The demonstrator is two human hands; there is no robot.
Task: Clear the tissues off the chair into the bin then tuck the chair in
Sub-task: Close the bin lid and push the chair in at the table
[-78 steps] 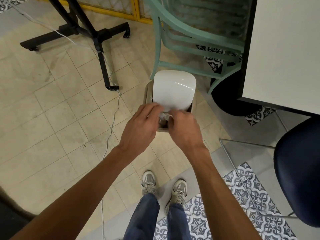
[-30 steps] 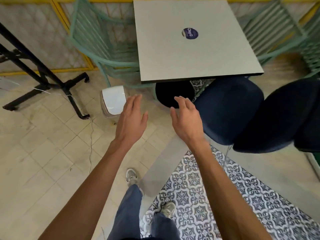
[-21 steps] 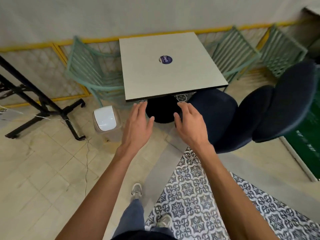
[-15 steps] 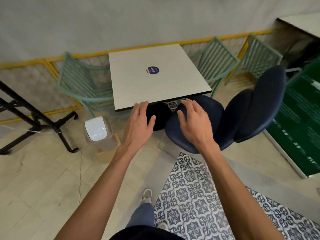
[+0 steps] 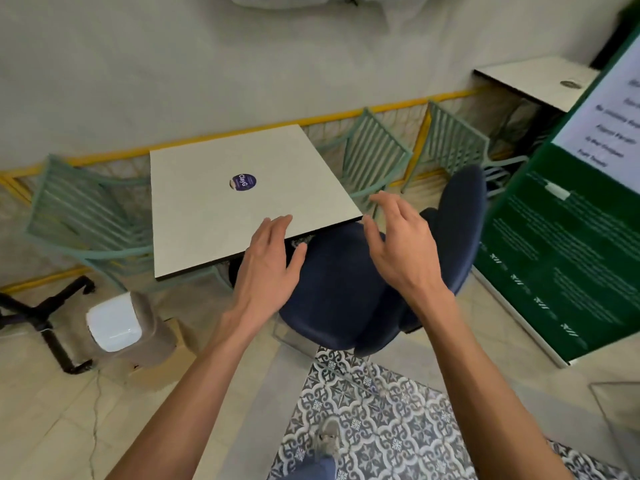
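Observation:
The dark blue chair (image 5: 332,292) stands at the near right corner of the pale square table (image 5: 221,209), its seat bare and its backrest (image 5: 460,233) to the right. No tissue shows on the seat. My left hand (image 5: 268,268) hovers with straight fingers over the seat's left edge, by the table's front edge. Above the seat, between it and the backrest, my right hand (image 5: 401,244) is held up with fingers spread and slightly bent, holding nothing. The small bin (image 5: 128,327) with a white swing lid sits on the floor at the left, lid level.
Mint green slatted chairs (image 5: 90,220) stand left and right of the table against a yellow-railed mesh fence. A black stand base (image 5: 52,317) lies beside the bin. A green sign board (image 5: 568,237) rises at the right. Patterned tiles (image 5: 374,420) cover the floor near me.
Both hands have left the bin's lid and swung right to the blue chair, empty. My view has lifted and turned from the bin toward the table and chair.

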